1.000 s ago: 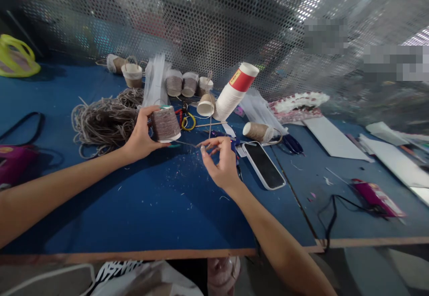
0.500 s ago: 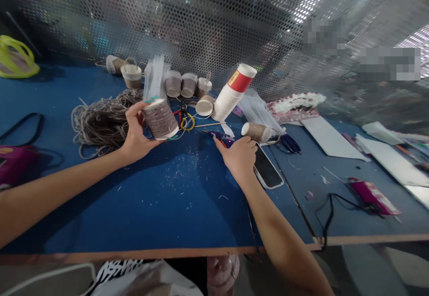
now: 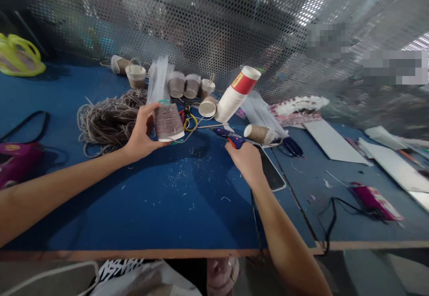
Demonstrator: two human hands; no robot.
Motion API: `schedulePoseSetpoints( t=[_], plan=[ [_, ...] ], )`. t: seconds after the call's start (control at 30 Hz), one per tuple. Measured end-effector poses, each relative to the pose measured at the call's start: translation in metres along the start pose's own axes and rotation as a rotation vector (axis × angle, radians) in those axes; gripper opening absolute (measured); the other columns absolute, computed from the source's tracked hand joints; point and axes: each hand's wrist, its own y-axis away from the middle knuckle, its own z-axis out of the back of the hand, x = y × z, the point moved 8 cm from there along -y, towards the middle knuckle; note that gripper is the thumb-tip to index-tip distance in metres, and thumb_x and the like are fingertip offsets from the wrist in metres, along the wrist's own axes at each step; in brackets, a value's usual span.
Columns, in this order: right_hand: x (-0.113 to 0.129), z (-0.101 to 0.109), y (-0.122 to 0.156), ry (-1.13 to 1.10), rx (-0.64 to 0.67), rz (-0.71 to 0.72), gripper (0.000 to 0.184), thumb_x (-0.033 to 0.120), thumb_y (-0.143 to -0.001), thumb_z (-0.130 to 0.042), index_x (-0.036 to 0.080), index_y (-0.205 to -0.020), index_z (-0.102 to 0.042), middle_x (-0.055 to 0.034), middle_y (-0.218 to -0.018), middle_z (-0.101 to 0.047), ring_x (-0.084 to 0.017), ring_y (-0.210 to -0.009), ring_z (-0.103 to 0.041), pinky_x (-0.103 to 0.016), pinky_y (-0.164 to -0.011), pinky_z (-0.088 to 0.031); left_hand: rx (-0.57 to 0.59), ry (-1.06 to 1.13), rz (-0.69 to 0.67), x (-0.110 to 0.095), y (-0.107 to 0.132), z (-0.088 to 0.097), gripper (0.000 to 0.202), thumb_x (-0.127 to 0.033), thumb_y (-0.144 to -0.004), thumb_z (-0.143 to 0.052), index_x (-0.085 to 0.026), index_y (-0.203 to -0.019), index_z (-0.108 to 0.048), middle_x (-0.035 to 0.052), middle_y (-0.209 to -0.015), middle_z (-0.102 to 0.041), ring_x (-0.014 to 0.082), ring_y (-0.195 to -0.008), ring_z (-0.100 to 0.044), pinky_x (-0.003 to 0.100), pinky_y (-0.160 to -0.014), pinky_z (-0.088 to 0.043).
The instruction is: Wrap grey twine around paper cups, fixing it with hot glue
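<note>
Wound cup (image 3: pixel 168 124) is being held by the left hand (image 3: pixel 142 135) above the worktop (image 3: pixel 161 215), nearer the back edge than the front edge. Grip: cup being pinched end to end, fingers over the upper end, thumb under the lower. Nearly the whole side is being covered by grey-brown cord, so winding is being judged almost done; a white rim (image 3: pixel 176 137) is being left bare. A loose tail (image 3: pixel 183 141) is being trailed from the lower end, seemingly uncut and unfixed. A blue glue gun (image 3: pixel 237 140) is being gripped by the right hand (image 3: pixel 248 158), fingers closed round it, apart from the cup; whether glue is being fed cannot be told. Near the back edge, two similar wound cups (image 3: pixel 184 86) are being stored.
</note>
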Motion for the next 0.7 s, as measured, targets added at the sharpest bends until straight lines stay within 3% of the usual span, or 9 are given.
schedulePoseSetpoints(
  t=[0.1,0.2,0.33,0.4,0.7],
  plan=[
    [-0.002,0.026,0.006,-0.113,-0.240,0.023,0.046,0.055,-0.081,-0.054,0.011,-0.087,-0.068,-0.0221,-0.086,-0.073,-0.037,-0.088,-0.070,-0.042,-0.076,-0.050,-0.009,0.004,0.036,0.003,0.000,-0.001,0.097,-0.055,-0.064,-0.087,-0.032,-0.143,-0.036,0.0109,-0.136,-0.042,0.0286,-0.120,-0.058,0.043,-0.098,-0.057],
    [0.008,0.041,0.024,-0.315,-0.445,0.167,0.046,0.059,-0.074,-0.063,0.015,-0.090,-0.064,-0.0145,-0.082,-0.072,-0.029,-0.079,-0.069,-0.041,-0.076,-0.052,-0.021,-0.011,0.058,0.005,-0.001,0.000,0.098,-0.054,-0.061,-0.089,-0.031,-0.142,-0.038,0.0104,-0.133,-0.044,0.0282,-0.117,-0.059,0.043,-0.097,-0.058],
    [0.036,0.028,0.049,-0.455,-0.402,0.415,0.034,0.052,-0.074,-0.066,0.020,-0.084,-0.058,-0.0023,-0.065,-0.066,-0.018,-0.056,-0.061,-0.033,-0.061,-0.052,-0.027,-0.021,0.078,0.009,0.000,0.001,0.095,-0.052,-0.059,-0.090,-0.030,-0.138,-0.042,0.0100,-0.129,-0.046,0.0284,-0.115,-0.059,0.046,-0.099,-0.056],
    [0.047,0.022,0.060,-0.455,-0.404,0.495,0.027,0.046,-0.078,-0.064,0.021,-0.085,-0.056,-0.0002,-0.063,-0.065,-0.015,-0.052,-0.059,-0.030,-0.057,-0.051,-0.020,-0.011,0.083,0.010,0.001,0.001,0.095,-0.051,-0.058,-0.091,-0.029,-0.137,-0.042,0.0101,-0.129,-0.046,0.0286,-0.116,-0.059,0.047,-0.100,-0.055],
    [0.057,0.012,0.076,-0.388,-0.447,0.642,0.015,0.036,-0.084,-0.057,0.022,-0.086,-0.053,0.0025,-0.056,-0.062,-0.015,-0.045,-0.060,-0.027,-0.048,-0.048,-0.007,-0.012,0.088,0.010,0.001,-0.001,0.099,-0.051,-0.054,-0.093,-0.027,-0.136,-0.043,0.0107,-0.128,-0.049,0.0293,-0.119,-0.056,0.047,-0.102,-0.053]
  ],
)
